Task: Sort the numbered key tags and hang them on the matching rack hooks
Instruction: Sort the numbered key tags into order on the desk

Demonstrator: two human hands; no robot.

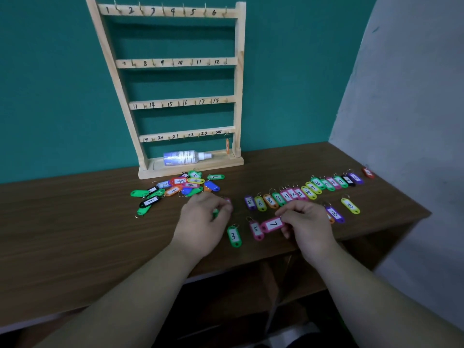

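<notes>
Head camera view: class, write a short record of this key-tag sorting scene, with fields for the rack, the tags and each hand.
rack: wooden, upright on the table, hooks numbered 1 to 24
hung: one orange tag, under number 24
pile: unsorted tags before the rack
row: sorted row of tags, right of the pile
right hand: pinches pink tag 7
left hand: fingers curled, grip unclear
</notes>
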